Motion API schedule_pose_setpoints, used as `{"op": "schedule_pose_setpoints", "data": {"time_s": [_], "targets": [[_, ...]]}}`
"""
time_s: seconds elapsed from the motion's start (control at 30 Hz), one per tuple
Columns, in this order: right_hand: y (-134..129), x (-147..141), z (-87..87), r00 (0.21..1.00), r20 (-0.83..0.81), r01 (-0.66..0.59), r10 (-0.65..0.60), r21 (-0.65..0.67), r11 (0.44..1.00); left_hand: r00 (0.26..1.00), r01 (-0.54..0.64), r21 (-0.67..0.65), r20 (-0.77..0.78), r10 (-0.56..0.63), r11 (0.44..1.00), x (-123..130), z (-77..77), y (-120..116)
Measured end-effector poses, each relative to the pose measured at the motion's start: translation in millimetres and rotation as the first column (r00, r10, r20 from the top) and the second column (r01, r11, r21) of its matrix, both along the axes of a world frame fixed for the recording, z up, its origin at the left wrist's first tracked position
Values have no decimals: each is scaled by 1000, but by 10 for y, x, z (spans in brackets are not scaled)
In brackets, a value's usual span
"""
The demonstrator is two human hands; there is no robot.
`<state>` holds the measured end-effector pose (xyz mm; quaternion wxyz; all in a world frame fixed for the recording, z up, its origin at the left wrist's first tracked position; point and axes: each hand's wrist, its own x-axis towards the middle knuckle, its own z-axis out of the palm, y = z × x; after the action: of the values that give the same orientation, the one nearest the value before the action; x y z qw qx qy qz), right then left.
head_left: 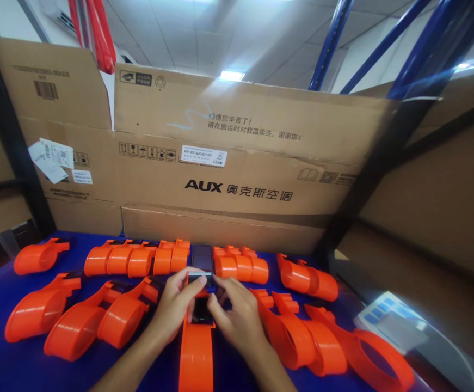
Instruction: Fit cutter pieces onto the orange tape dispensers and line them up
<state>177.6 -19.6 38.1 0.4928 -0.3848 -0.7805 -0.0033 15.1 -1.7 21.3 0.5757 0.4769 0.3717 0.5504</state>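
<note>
Near the front middle of the blue surface, an orange strap-like piece (pixel 196 354) extends toward me, with a dark device (pixel 202 311) at its upper end. My left hand (pixel 177 299) grips this device from the left, its thumb lying across the top by a pale strip. On the other side, my right hand (pixel 234 307) has its fingers bent against the device's right edge. Just beyond my fingertips lies a dark rectangular object (pixel 202 258). The device's underside is hidden.
Rows of orange looped pieces (pixel 73 329) lie left and right on the blue surface (pixel 0 283). A cardboard wall (pixel 237 223) stands behind, between dark posts (pixel 353 185). A pale device with blue keys (pixel 392 321) sits at right.
</note>
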Motion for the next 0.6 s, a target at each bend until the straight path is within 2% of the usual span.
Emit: {"op": "schedule_pose_setpoints", "data": {"time_s": [0.13, 0.2, 0.3, 0.4, 0.5, 0.6], "targets": [[-12, 14, 60, 1000, -13, -8, 8, -9, 1000, 999, 19, 0, 29, -19, 1000, -13, 22, 6], [-21, 41, 89, 997, -78, -8, 5, -42, 999, 996, 56, -9, 65, -55, 998, -25, 39, 14], [-29, 90, 117, 979, -200, 22, -45, -116, 993, 993, 77, -19, 92, -75, 997, -42, 54, 28], [-2, 130, 134, 958, -257, 88, -125, -152, 984, 995, 35, -13, 94, -34, 999, -48, 54, 28], [65, 174, 148, 954, -226, 163, -197, -159, 974, 994, -10, -17, 105, 12, 1000, -52, 58, 17], [138, 236, 142, 958, -87, 259, -274, -152, 954, 991, -44, -43, 123, 49, 998, -56, 72, 9]]}}
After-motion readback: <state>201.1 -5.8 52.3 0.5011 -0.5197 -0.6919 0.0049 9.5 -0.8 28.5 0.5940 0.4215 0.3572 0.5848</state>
